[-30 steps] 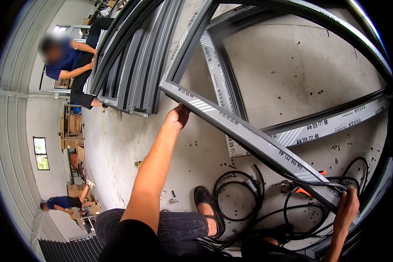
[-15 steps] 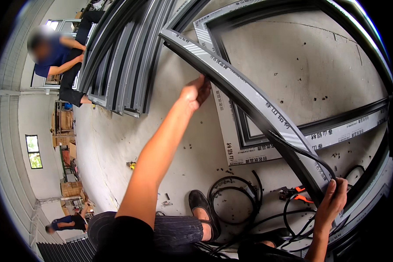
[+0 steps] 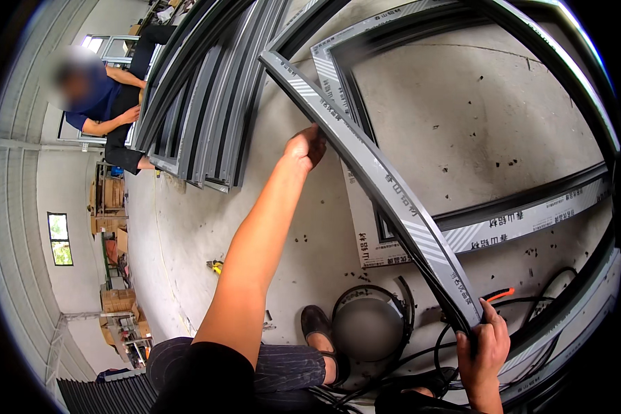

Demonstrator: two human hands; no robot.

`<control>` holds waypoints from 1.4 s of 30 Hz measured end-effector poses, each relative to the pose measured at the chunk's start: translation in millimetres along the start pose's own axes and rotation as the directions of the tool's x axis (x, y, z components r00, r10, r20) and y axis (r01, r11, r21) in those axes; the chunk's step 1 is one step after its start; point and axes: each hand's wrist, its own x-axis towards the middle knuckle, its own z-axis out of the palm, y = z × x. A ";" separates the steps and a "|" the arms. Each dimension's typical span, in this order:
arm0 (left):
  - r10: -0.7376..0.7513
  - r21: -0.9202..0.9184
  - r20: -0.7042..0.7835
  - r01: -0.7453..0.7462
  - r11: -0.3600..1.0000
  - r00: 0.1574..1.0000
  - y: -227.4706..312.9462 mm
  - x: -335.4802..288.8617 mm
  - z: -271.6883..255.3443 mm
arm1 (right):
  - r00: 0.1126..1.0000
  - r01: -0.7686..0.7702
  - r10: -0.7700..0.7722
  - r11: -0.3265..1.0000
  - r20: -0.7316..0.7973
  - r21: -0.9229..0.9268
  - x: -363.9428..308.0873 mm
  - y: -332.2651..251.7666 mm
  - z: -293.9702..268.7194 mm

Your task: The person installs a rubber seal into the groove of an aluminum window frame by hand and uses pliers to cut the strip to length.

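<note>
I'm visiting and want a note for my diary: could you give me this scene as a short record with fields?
Left hand: at one side of a grey frame, fingers partly hidden
Right hand: gripping that frame's lower end
Below it: second frame on the floor
Near the shoe: loops of black cord or strip
Upper left: stacked frames; co-worker in dark blue top
</note>
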 end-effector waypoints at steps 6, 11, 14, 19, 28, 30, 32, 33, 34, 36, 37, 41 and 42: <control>-0.029 0.227 0.056 0.016 0.974 0.998 -15.1 -30.0 9.4 | 0.999 -0.001 0.001 1.000 -0.033 0.005 -0.6 4.0 4.0; 0.006 0.255 0.038 -0.015 0.967 0.999 -16.7 -28.2 2.1 | 1.000 -0.001 0.001 1.000 -0.021 0.025 2.1 0.6 2.7; -0.014 0.303 0.055 -0.003 0.953 0.998 -24.2 -39.7 3.5 | 1.000 0.000 0.001 1.000 -0.027 0.023 4.4 -3.1 1.9; -0.015 0.412 -0.067 0.041 0.910 0.998 -40.4 -84.2 28.4 | 0.999 -0.011 0.010 1.000 -0.051 -0.020 4.1 -8.8 3.8; -0.072 0.471 -0.080 0.102 0.876 0.994 -54.0 -129.1 52.2 | 0.995 0.038 -0.041 0.998 -0.086 -0.040 -3.3 -5.1 4.5; -0.052 0.497 -0.103 0.097 0.862 0.993 -55.2 -128.8 55.3 | 0.991 0.060 -0.067 0.996 -0.114 -0.058 -4.6 -2.2 5.3; -0.026 0.517 -0.161 0.107 0.849 0.987 -57.9 -136.8 60.0 | 0.991 0.083 -0.089 0.995 -0.100 -0.063 -4.1 -4.6 2.7; -0.039 0.581 -0.146 0.118 0.805 0.988 -56.3 -146.8 62.8 | 0.994 0.080 -0.084 0.995 -0.071 -0.060 -4.6 -6.6 -0.5; -0.066 0.638 -0.093 0.110 0.762 0.993 -58.3 -153.6 61.3 | 0.991 0.110 -0.115 0.992 -0.070 -0.068 -5.3 -5.5 -2.1; -0.119 0.735 -0.009 0.087 0.673 0.993 -63.6 -163.9 51.3 | 0.994 0.088 -0.092 0.993 -0.058 -0.077 -12.0 -9.6 -3.0; -0.174 0.788 -0.007 0.113 0.605 0.985 -64.6 -159.6 39.2 | 0.992 0.098 -0.107 0.988 -0.065 -0.120 -14.2 -13.5 1.4; -0.196 0.953 -0.056 0.111 0.280 0.979 -38.4 -163.6 13.9 | 0.997 0.076 -0.078 0.996 -0.021 -0.052 -17.0 -30.1 15.3; -0.184 0.965 -0.041 0.086 0.247 0.982 -28.3 -168.8 11.2 | 0.997 0.073 -0.074 0.996 -0.008 -0.042 -17.9 -39.6 20.5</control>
